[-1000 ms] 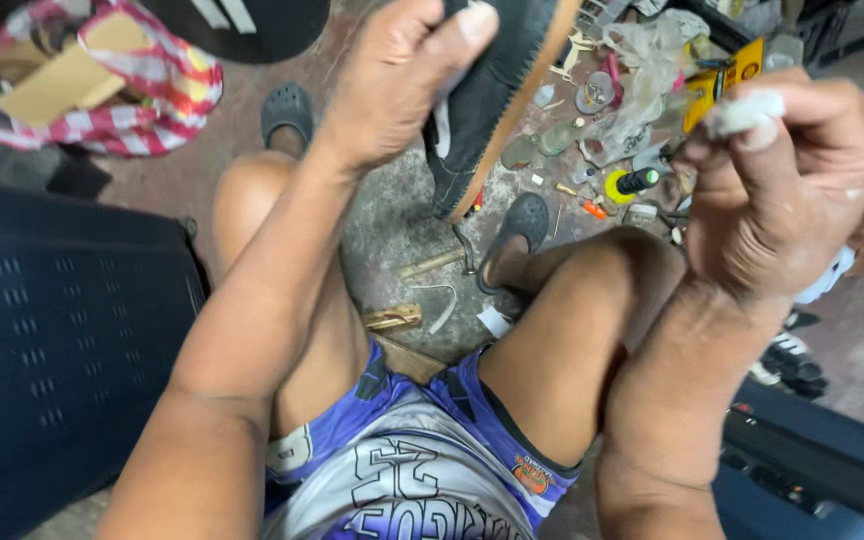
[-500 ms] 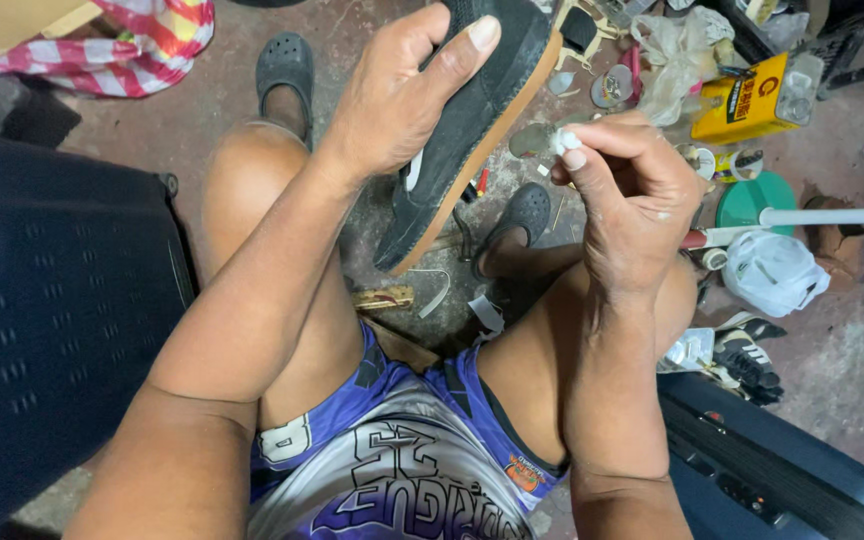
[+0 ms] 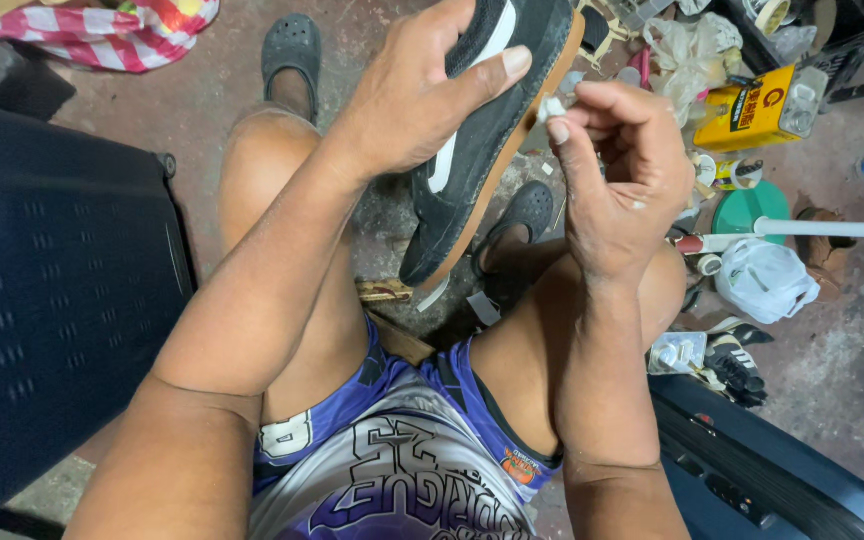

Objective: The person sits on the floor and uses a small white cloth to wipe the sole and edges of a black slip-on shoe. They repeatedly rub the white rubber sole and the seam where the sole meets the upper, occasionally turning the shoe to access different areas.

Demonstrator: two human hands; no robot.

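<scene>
**Shoe Held Above Knees, Sole Edge Under Work**

Above the knees, the left hand [image 3: 407,105] grips the black shoe [image 3: 487,130], long axis tilted, one end toward the lap. Right hand [image 3: 617,170] pinches a small white piece [image 3: 552,107], possibly a nozzle, against the tan sole edge. Clutter crowds the floor's right side: yellow can [image 3: 757,110], white bag [image 3: 767,280].

Two hands [image 3: 422,100] [image 3: 617,170], one black sneaker [image 3: 482,130], two grey clogs [image 3: 290,52] [image 3: 522,215], one yellow can [image 3: 752,112]
</scene>
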